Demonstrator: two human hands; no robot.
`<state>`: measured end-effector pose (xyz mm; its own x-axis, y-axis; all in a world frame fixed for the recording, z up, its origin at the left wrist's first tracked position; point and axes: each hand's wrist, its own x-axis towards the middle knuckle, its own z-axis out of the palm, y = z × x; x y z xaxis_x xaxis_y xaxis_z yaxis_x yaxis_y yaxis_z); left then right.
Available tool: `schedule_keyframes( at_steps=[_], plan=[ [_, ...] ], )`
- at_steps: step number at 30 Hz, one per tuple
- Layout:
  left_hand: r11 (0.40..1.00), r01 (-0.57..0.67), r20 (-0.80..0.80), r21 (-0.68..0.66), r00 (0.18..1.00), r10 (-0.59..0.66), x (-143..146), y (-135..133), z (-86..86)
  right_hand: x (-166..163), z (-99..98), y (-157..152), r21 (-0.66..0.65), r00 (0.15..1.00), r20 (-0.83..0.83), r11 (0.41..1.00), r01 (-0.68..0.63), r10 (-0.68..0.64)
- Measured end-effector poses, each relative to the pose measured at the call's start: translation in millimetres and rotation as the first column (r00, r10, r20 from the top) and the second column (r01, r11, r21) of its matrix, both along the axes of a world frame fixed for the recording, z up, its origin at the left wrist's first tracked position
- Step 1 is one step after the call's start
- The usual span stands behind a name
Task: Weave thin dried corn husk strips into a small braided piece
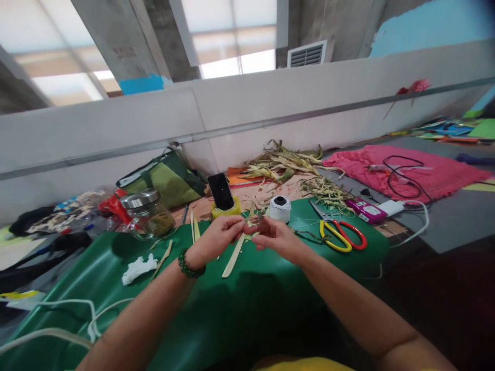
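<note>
My left hand (218, 238) and my right hand (276, 238) meet over a green sheet (216, 304) in the middle of the view. Both pinch a small bundle of dried leaf strips (253, 222) between fingertips. A long pale strip (233, 257) hangs down from the left hand's grip toward the sheet. A green bead bracelet (189, 267) circles my left wrist. A white spool of thread (280, 207) stands just behind the right hand.
Yellow and red scissors (342, 235) lie right of my hands. A phone (220, 191) leans on a yellow stand, a lidded glass jar (149, 214) at left. Dried husks (286, 165), a pink cloth (410, 170) with cables, a purple device (366, 210), a white tissue (137, 269).
</note>
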<state>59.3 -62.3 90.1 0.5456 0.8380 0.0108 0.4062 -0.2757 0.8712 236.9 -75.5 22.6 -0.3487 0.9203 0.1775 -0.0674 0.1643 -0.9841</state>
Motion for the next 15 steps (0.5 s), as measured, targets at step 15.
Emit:
schedule_keyframes(
  at_steps=[15],
  plan=[
    [0.913,0.401,-0.194,0.077,0.904,-0.381,3,-24,-9.3,34,33.2,14,0.555,0.908,0.368,0.831,-0.042,-0.2]
  ],
)
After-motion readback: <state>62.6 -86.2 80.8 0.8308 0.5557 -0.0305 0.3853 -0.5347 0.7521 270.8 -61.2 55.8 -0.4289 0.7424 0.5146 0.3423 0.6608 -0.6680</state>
